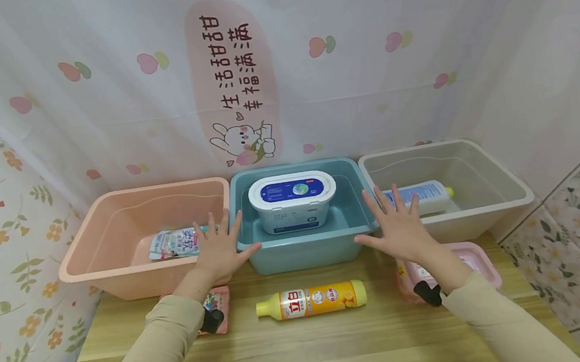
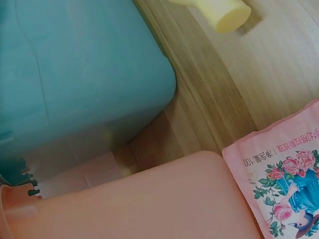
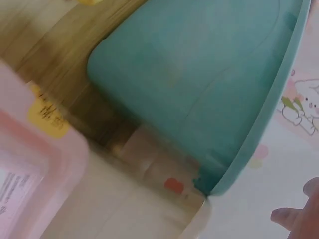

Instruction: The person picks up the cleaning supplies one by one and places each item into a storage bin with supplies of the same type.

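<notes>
My left hand (image 1: 218, 253) is spread with straight fingers over the front rim of the pink bin (image 1: 136, 282), beside the blue bin (image 1: 305, 257). My right hand (image 1: 400, 227) is likewise spread near the front left corner of the beige bin (image 1: 502, 210). Neither hand holds anything. A light blue pouch (image 1: 173, 244) lies in the pink bin, partly behind my left fingers. In the blue bin stands a white lidded tub (image 1: 293, 207). The beige bin contains a white bottle (image 1: 427, 197) with a yellow cap, its left part overlapped by my right fingers.
A yellow dish soap bottle (image 1: 318, 300) lies on the wooden table (image 1: 308, 356) between my forearms. Under my left wrist is a pink floral packet (image 2: 289, 184); below my right wrist, a pink box (image 3: 45, 154). Printed curtain (image 1: 366, 102) hangs behind the bins.
</notes>
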